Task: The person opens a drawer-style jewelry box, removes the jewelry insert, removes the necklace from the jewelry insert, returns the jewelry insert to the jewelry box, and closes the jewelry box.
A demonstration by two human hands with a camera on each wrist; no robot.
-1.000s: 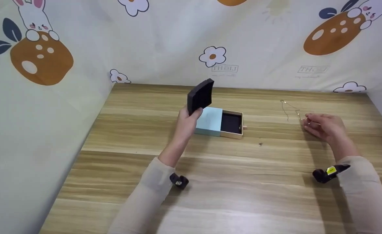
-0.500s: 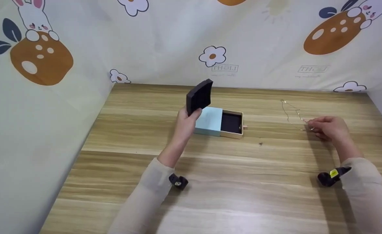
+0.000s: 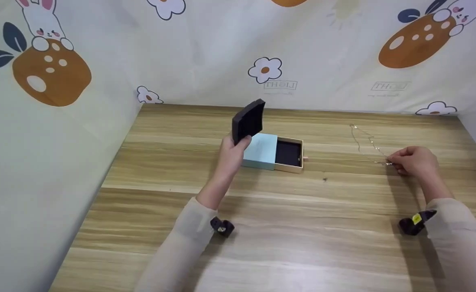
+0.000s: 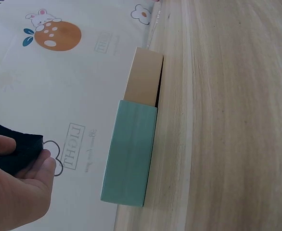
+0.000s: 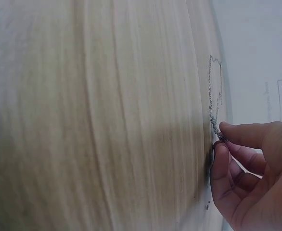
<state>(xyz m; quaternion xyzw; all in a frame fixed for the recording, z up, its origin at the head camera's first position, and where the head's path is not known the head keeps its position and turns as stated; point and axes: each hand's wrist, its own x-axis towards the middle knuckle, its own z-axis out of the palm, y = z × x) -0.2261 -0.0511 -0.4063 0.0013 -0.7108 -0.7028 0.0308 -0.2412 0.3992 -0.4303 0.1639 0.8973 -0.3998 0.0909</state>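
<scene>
In the head view, my left hand (image 3: 231, 156) grips a thin black square pad (image 3: 247, 121), tilted up above a small box. That box has a light blue sleeve (image 3: 261, 148) with a beige drawer (image 3: 288, 169) pulled partway out to the right; the drawer's inside is black. At the right, my right hand (image 3: 418, 163) pinches a fine chain necklace (image 3: 378, 149) between thumb and fingertips. Most of the chain lies in a loose loop on the table. The right wrist view shows the necklace (image 5: 213, 120) trailing from the fingertips, close to the tabletop.
The wood-grain table (image 3: 286, 227) ends at a patterned cloth wall (image 3: 205, 61) behind and at the left. A short tab (image 3: 305, 158) sticks out of the drawer's right end. A small dark mark (image 3: 324, 179) lies in front of the box.
My right hand has shifted slightly right and toward me, drawing its end of the chain along. The left hand and the pad have hardly moved; the box stays put.
</scene>
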